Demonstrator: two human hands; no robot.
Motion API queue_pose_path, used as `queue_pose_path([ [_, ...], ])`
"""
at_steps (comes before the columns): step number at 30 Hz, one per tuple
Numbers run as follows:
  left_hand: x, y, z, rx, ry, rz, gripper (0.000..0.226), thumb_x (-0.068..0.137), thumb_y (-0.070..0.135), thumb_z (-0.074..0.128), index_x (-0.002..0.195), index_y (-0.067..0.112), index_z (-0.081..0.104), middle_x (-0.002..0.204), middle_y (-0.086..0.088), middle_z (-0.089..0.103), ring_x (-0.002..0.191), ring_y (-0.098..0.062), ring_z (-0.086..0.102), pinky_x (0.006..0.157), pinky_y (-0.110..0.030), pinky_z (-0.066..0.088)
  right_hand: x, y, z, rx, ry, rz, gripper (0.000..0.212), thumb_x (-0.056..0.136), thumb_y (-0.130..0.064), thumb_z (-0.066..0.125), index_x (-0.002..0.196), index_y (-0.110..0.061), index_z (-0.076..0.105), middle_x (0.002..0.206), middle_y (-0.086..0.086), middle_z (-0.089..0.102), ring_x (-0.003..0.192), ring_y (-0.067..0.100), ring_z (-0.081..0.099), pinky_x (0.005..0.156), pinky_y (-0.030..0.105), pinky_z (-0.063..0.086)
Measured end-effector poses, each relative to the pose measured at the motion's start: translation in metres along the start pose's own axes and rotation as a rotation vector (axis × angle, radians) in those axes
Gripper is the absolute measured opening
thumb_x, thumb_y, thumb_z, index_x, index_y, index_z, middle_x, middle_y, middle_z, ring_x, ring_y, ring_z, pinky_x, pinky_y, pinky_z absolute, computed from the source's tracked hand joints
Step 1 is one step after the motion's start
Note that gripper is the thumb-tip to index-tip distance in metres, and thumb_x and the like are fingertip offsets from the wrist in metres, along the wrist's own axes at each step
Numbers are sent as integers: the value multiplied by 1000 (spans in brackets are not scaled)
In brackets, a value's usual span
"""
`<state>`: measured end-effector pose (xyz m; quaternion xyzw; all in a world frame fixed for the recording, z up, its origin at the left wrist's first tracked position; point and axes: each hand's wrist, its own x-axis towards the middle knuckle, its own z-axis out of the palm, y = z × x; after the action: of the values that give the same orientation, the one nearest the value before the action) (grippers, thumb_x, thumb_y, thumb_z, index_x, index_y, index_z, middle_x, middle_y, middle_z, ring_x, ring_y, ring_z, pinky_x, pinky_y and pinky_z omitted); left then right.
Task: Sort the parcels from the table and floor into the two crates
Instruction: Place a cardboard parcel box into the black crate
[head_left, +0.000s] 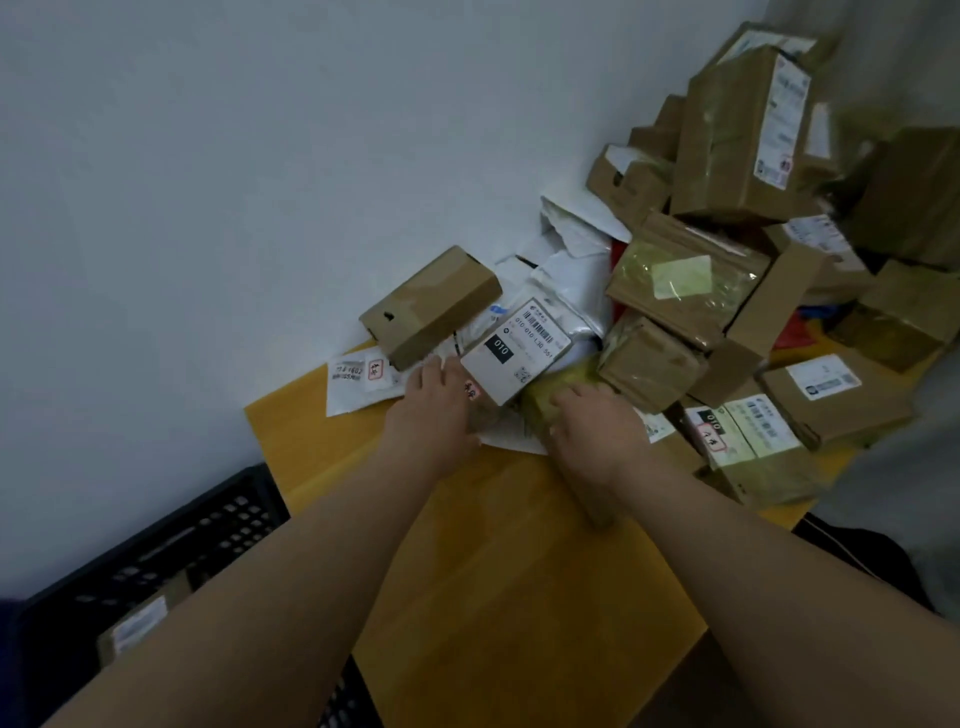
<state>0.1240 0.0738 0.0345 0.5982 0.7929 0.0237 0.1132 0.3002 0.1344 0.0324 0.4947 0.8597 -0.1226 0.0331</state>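
A yellow wooden worktop (498, 571) fills the middle, its far edge against a white wall (260, 156). A heap of brown cardboard parcels (737, 218) covers the worktop's far right corner and right edge, stacked several high, some wrapped in clear tape with white labels. A black slatted crate (171, 545) stands off the worktop's left edge, lower down, with one labelled brown box (137, 621) inside it. At the far edge lies a brown box (431, 306) partly on white mailer bags (571, 270). Near the far left corner a flat white envelope (358, 382) lies on the wood.

Just beside the heap, a small parcel with a white label reading "010" (514, 351) sits tilted between both hands. The left hand (434, 410) touches its left side with fingers fairly straight. The right hand (597, 431) rests on a tape-wrapped yellowish parcel (550, 384) next to it; the blur hides whether its fingers are curled round it.
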Motion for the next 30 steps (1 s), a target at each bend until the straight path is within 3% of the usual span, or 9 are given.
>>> queue_pose_path([
  [5,27,11,11,-7,-31,-104,121,74,42,80,153,13,-7,160,-13,4,147,-34,8,111,-48,32,25,21,10,28,34,-62,28,96,-23,47,123,-18,54,123,5,51,114,23,44,92,31,39],
  [9,35,11,25,11,-43,-155,118,77,33,79,152,11,-9,158,-15,11,145,-34,15,112,-46,32,32,27,22,93,-3,-88,26,94,-22,51,119,-15,54,121,7,48,112,25,43,85,33,39],
  [13,37,5,29,-36,29,-146,104,75,30,78,151,10,9,139,-12,35,127,-28,38,97,-39,45,37,31,30,90,-40,-105,26,96,-27,50,118,-14,54,123,8,49,115,25,43,88,35,40],
  [16,31,1,26,-153,143,-126,98,68,42,79,144,14,24,130,-7,39,119,-23,41,90,-36,47,40,26,30,130,-11,-64,32,101,-37,38,112,-13,56,119,11,54,112,28,47,88,37,38],
  [19,21,-2,13,-356,303,-115,96,61,48,82,137,15,32,124,-4,38,111,-16,40,88,-29,46,43,10,21,369,36,-50,49,101,-50,29,122,-12,53,120,13,60,112,32,54,88,39,43],
  [21,16,-1,-1,-461,384,-84,95,60,45,84,133,13,34,123,-5,37,105,-11,38,83,-24,43,43,-9,8,664,58,-51,58,97,-60,29,139,-23,43,128,8,60,115,28,56,89,38,46],
  [23,10,-1,-18,-536,444,-46,94,60,43,86,132,9,36,124,-7,36,104,-10,37,85,-23,44,44,-32,-7,839,109,-70,59,94,-64,29,144,-34,37,132,-1,59,118,21,56,93,35,46],
  [26,-3,-8,-44,-602,509,12,95,59,41,89,131,7,37,127,-9,41,110,-13,42,92,-25,46,41,-60,-29,890,256,-106,49,101,-49,35,142,-25,43,133,-1,59,122,22,55,101,38,44],
  [30,-36,-25,-74,-660,540,78,89,62,40,88,130,10,39,127,-6,52,116,-21,52,92,-38,51,23,-88,-56,817,419,-164,42,104,-36,34,142,-22,43,128,2,62,116,23,57,92,33,46],
])
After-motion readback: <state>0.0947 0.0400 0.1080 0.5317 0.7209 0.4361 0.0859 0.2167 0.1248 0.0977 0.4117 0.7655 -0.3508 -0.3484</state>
